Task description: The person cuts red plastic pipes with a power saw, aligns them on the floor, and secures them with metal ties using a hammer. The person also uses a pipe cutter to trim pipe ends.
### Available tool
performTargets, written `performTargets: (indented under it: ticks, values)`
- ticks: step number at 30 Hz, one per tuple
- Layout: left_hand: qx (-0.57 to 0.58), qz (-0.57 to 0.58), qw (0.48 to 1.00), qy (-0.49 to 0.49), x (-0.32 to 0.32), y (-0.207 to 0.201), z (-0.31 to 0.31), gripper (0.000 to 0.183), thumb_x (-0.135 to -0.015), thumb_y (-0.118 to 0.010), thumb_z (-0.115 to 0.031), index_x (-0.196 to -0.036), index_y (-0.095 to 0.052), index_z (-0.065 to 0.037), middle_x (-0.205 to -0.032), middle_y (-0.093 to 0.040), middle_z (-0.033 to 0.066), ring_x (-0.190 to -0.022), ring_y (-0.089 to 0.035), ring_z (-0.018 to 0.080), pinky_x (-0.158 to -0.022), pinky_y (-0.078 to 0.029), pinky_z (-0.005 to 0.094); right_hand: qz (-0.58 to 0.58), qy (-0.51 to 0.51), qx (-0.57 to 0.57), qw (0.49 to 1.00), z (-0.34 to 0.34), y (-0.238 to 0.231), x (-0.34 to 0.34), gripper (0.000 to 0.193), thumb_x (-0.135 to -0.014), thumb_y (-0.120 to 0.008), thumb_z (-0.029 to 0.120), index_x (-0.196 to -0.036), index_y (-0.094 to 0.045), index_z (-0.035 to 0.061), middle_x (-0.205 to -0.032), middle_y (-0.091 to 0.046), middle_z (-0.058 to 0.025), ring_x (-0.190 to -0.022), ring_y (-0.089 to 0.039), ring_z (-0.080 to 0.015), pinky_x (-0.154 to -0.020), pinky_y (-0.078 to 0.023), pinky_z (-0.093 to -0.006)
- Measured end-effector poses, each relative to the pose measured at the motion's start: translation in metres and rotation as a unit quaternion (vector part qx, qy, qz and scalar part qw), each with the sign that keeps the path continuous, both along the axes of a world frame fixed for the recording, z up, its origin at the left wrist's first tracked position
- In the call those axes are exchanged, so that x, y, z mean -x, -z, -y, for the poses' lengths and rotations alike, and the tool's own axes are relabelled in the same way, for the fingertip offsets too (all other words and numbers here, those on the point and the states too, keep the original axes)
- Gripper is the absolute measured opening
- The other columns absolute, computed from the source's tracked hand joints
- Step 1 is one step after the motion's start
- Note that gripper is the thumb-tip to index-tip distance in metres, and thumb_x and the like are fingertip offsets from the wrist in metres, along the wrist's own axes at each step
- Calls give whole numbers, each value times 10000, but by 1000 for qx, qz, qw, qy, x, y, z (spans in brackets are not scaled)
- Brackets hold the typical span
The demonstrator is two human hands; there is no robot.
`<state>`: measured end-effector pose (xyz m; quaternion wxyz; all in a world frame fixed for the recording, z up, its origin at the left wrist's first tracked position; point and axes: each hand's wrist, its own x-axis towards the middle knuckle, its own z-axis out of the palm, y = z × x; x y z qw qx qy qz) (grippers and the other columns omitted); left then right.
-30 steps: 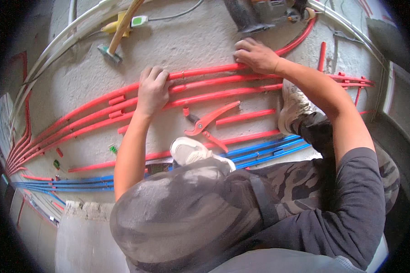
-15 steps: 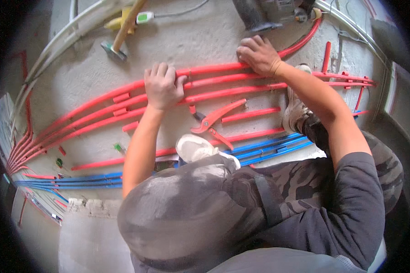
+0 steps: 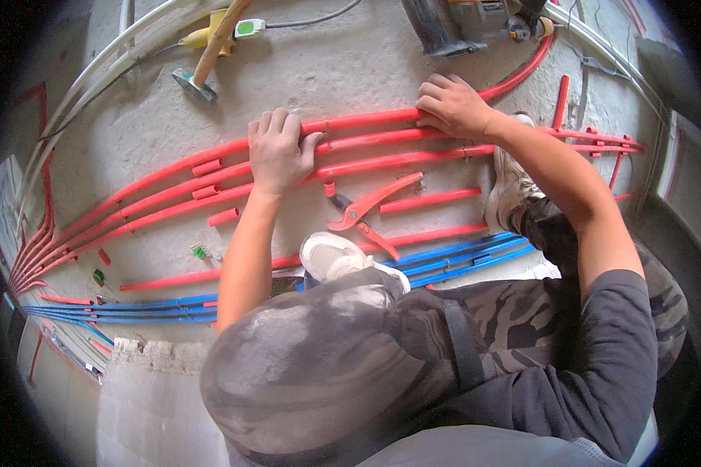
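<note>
Several long red pipes run side by side across the concrete floor. On the farthest red pipe, my left hand has its fingers curled over the top, thumb out to the right. Farther right, my right hand grips the same pipe, its fingers bent over it just before it curves away from me. Between my arms lies a red pipe cutter, its handles spread. Beside the cutter is a short loose red pipe. My palms hide part of the pipes beneath them.
Beyond the pipes are a wooden-handled hammer, a yellow plug with a green-and-white connector and a dark power tool. Blue pipes run nearer me. My shoe stands by the cutter; red offcuts lie around.
My right hand has shifted slightly right and nearer me along the pipe, its fingers now lower over it. My left hand stays in place.
</note>
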<state>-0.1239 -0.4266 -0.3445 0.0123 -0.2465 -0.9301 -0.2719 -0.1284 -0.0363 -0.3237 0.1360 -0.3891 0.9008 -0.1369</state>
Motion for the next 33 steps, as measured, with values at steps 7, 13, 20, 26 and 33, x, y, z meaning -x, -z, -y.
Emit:
performTargets:
  ticks: [7,13,20,26,33]
  values:
    - [21,0,999,-38,-7,-5,-11,334,-781,-873,-285,-863,-627,-74,-937,-607,107,-950,-593,329,-848,-431,469,6,63,33,997,-4,-3,-11,321,-914,-762,397,-1033,-623,133,-1079,-615,-68,-1083,-601,-310,-932,-487,-450]
    - [19,-16,999,-42,-7,0,-7,341,-761,-885,-304,-868,-646,-85,-941,-620,89,-951,-597,315,-832,-426,464,-29,39,-70,996,-64,-30,0,485,-870,-803,468,-1152,-645,106,-1106,-639,-83,-1107,-621,-315,-963,-493,-446]
    - [13,-12,999,-37,-7,-2,-1,339,-792,-876,-300,-872,-628,-85,-905,-603,98,-921,-591,324,-844,-432,467,-24,145,-127,981,-60,-12,-20,471,-863,-796,495,-1054,-604,108,-1082,-616,-94,-1080,-606,-334,-906,-512,-461]
    - [27,-34,999,-17,-4,2,-6,336,-783,-839,-331,-942,-672,-87,-939,-641,103,-941,-616,324,-842,-437,470,-6,193,-179,965,-57,-19,-24,367,-867,-795,405,-1035,-621,128,-1090,-622,-87,-1114,-595,-329,-906,-511,-473]
    - [27,-17,999,-30,-7,-4,-11,334,-808,-857,-315,-887,-631,-82,-940,-625,104,-944,-601,331,-873,-436,463,-17,164,58,985,7,-3,-45,405,-869,-800,371,-1139,-626,124,-1158,-626,-80,-1151,-600,-311,-965,-487,-459]
